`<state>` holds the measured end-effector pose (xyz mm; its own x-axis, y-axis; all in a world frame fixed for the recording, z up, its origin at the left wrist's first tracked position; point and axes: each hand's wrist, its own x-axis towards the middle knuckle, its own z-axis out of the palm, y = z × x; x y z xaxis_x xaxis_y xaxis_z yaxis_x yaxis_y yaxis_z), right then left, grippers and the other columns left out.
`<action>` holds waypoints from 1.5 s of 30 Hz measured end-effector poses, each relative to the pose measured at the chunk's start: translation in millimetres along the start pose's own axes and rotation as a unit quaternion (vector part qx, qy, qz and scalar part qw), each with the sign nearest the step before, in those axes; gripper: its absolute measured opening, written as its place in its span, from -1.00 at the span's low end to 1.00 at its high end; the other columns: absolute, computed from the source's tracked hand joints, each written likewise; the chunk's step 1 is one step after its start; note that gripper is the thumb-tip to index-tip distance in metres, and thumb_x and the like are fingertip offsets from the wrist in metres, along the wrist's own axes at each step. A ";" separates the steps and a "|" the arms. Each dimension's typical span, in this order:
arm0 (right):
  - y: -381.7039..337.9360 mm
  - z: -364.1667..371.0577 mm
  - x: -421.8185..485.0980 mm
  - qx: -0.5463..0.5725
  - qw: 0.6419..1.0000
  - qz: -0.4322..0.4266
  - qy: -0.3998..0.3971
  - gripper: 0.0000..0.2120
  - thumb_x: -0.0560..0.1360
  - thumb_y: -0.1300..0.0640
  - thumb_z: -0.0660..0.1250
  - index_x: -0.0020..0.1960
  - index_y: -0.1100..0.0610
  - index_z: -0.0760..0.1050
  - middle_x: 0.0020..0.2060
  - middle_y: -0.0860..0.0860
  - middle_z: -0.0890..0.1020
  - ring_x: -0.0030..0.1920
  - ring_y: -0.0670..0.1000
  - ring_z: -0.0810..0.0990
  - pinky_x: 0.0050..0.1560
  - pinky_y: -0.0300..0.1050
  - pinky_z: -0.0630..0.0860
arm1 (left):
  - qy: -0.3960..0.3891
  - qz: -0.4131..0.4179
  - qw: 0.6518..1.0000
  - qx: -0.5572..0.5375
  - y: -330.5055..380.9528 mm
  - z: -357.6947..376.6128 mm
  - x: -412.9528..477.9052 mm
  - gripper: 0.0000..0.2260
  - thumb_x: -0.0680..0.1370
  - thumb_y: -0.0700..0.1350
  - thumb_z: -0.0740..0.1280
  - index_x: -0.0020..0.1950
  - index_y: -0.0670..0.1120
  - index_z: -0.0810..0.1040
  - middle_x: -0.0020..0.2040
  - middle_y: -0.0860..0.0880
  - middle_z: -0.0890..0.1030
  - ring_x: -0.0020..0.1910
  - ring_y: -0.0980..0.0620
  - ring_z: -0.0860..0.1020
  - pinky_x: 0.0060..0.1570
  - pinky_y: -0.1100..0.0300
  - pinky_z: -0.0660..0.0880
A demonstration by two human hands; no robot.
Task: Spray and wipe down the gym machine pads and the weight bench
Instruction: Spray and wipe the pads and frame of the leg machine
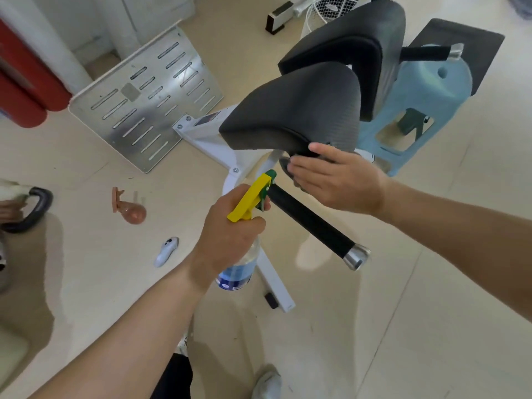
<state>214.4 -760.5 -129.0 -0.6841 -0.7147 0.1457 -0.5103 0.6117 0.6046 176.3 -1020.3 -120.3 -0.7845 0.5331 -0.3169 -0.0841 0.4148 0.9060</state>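
Two black machine pads sit on a white frame (207, 133): the near pad (290, 110) in the middle of the view and the far pad (345, 44) behind it. My right hand (339, 180) is at the near pad's lower front edge, thumb on the edge and fingers over a dark cloth (284, 165) that peeks out beneath them. My left hand (227, 240) grips a clear spray bottle (237, 273) with a yellow trigger and green nozzle, which points at the pad. A black foam handle bar (311, 223) with a silver end cap runs between my hands.
A slotted metal footplate (144, 102) leans at the frame's far left. A light blue plastic stool (417, 90) stands behind the pads. On the tiled floor lie a brown object (132, 211), a white controller (165, 251) and a black kettlebell handle (31, 208). Red cylinders (26, 82) stand at left.
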 end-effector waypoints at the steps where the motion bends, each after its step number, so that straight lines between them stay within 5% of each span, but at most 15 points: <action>1: 4.7 -4.6 6.4 0.004 1.000 0.006 -0.002 -0.75 0.66 0.21 0.22 0.17 0.23 0.66 0.17 0.11 0.67 0.26 0.08 0.61 0.49 0.09 0.23 | 0.003 0.002 1.000 0.000 1.9 0.5 -2.4 -0.75 0.36 -0.29 0.32 -0.07 0.01 0.61 -0.21 0.13 0.60 -0.37 0.20 0.43 -0.24 0.23 0.36; 4: 3.4 -8.0 7.2 0.009 0.999 0.027 -0.028 -0.68 0.69 0.24 0.11 0.27 0.25 0.59 0.26 0.15 0.62 0.35 0.13 0.53 0.54 0.12 0.12 | 0.007 0.000 1.000 0.004 4.2 1.3 -9.3 -0.74 0.30 -0.19 0.28 -0.08 0.04 0.60 -0.18 0.09 0.62 -0.34 0.19 0.44 -0.23 0.24 0.39; 8: -19.5 -11.8 -12.5 0.039 0.991 0.023 -0.122 -0.76 0.58 0.29 0.25 0.17 0.24 0.62 0.21 0.16 0.64 0.30 0.16 0.56 0.56 0.12 0.09 | -0.002 -0.018 1.000 0.006 -4.3 3.9 -22.0 -0.72 0.38 -0.33 0.31 -0.08 0.03 0.60 -0.10 0.05 0.65 -0.37 0.18 0.42 -0.21 0.18 0.44; 12: -35.6 -42.7 -27.6 0.176 0.954 0.163 -0.182 -0.67 0.48 0.35 0.16 0.10 0.16 0.62 0.04 0.07 0.68 -0.03 0.17 0.63 0.29 0.06 0.42 | -0.059 -0.028 0.998 0.008 -16.2 6.5 -35.8 -0.71 0.39 -0.33 0.32 -0.04 0.03 0.60 -0.13 0.07 0.64 -0.41 0.09 0.40 -0.27 0.18 0.40; 15: -38.7 -76.8 -30.4 0.283 0.843 0.415 -0.195 -0.59 0.44 0.41 0.22 0.15 0.06 0.59 0.07 0.00 0.67 -0.07 0.14 0.62 -0.06 0.04 0.58 | -0.098 -0.044 0.994 0.037 -24.5 13.1 -45.6 -0.67 0.35 -0.25 0.32 0.01 0.07 0.63 -0.24 0.18 0.60 -0.40 0.08 0.38 -0.23 0.13 0.42; 18: -39.2 -114.1 -20.2 0.424 0.659 0.610 -0.114 -0.76 0.63 0.23 0.21 0.17 0.03 0.58 -0.06 -0.08 0.66 -0.29 -0.04 0.68 -0.30 -0.12 0.62 | -0.133 -0.057 0.988 0.057 -23.0 17.9 -52.8 -0.61 0.29 -0.16 0.28 0.06 0.11 0.62 -0.09 0.15 0.65 -0.28 -0.03 0.50 -0.08 0.02 0.51; 20: -39.8 -135.0 -13.9 0.464 0.572 0.675 -0.052 -0.80 0.65 0.18 0.20 0.14 0.04 0.58 -0.19 -0.12 0.63 -0.40 -0.08 0.67 -0.43 -0.24 0.55 | -0.151 -0.054 0.985 0.069 -18.6 19.1 -53.2 -0.61 0.28 -0.15 0.26 0.05 0.10 0.61 -0.07 0.18 0.64 -0.23 0.05 0.52 -0.05 0.06 0.49; 25: -34.8 -158.0 -6.1 0.451 0.498 0.740 -0.016 -0.82 0.64 0.17 0.21 0.09 -0.01 0.56 -0.22 -0.07 0.64 -0.47 -0.12 0.64 -0.44 -0.33 0.51 | -0.162 -0.060 0.974 0.147 -11.1 26.0 -47.3 -0.75 0.30 -0.09 0.24 -0.06 0.06 0.55 -0.16 0.02 0.64 -0.12 -0.05 0.60 -0.01 -0.09 0.58; 29: -34.6 -160.8 1.0 0.426 0.518 0.741 -0.030 -0.83 0.65 0.12 0.19 0.10 -0.05 0.54 -0.26 -0.11 0.62 -0.43 -0.09 0.66 -0.41 -0.15 0.57 | -0.145 -0.058 0.976 0.155 -16.9 23.2 -45.4 -0.87 0.37 -0.10 0.28 -0.10 0.01 0.52 -0.21 -0.03 0.63 -0.15 -0.11 0.59 -0.04 -0.15 0.58; 32: -61.9 -143.9 2.1 0.361 0.640 0.654 -0.182 -0.76 0.65 -0.01 0.11 0.24 -0.06 0.47 0.02 -0.06 0.61 -0.12 0.02 0.65 -0.17 -0.04 0.55 | -0.159 -0.069 0.979 0.103 -21.9 6.8 -45.1 -0.73 0.30 -0.14 0.26 -0.04 0.05 0.56 -0.14 -0.01 0.64 -0.12 -0.09 0.57 -0.08 -0.01 0.56; 34: -90.6 -130.3 2.2 0.321 0.687 0.566 -0.322 -0.62 0.64 -0.10 0.04 0.41 -0.03 0.32 0.22 0.01 0.51 0.06 0.15 0.55 -0.08 0.00 0.52 | -0.159 -0.083 0.981 0.077 -25.6 -5.0 -42.9 -0.67 0.30 -0.16 0.26 0.00 0.09 0.59 -0.10 -0.04 0.64 -0.16 -0.10 0.54 -0.13 0.10 0.50; 36: -113.1 -119.6 5.8 0.268 0.717 0.520 -0.380 -0.51 0.63 -0.09 0.04 0.49 0.09 0.20 0.20 0.10 0.50 0.02 0.21 0.54 -0.08 0.04 0.51 | -0.157 -0.087 0.982 0.060 -30.8 -17.1 -38.9 -0.63 0.29 -0.15 0.25 0.04 0.10 0.59 -0.07 -0.11 0.63 -0.25 -0.10 0.49 -0.16 0.11 0.47; 40: -119.5 -95.9 22.8 0.164 0.773 0.487 -0.372 -0.51 0.64 0.01 0.07 0.47 0.28 0.24 0.01 0.19 0.53 -0.18 0.24 0.50 -0.23 0.06 0.45 | -0.145 -0.084 0.985 0.045 -38.3 -38.2 -28.5 -0.69 0.30 -0.14 0.26 -0.01 0.09 0.60 -0.17 -0.03 0.61 -0.38 0.10 0.42 -0.19 0.13 0.44; 45: -110.0 -64.2 59.9 0.154 0.777 0.480 -0.376 -0.53 0.53 0.26 0.17 0.43 0.27 0.28 -0.06 0.22 0.47 -0.27 0.16 0.33 -0.30 0.04 0.32 | -0.133 -0.081 0.987 0.040 -47.7 -51.5 -18.6 -0.66 0.30 -0.17 0.25 0.01 0.09 0.60 -0.31 -0.05 0.51 -0.40 0.01 0.36 -0.23 0.05 0.41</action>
<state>263.0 -892.4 -136.5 -0.8788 0.4512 -0.1556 0.4024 0.8757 0.2668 163.3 -1088.0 -143.1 -0.5754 0.6245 -0.5281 -0.1391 0.5615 0.8157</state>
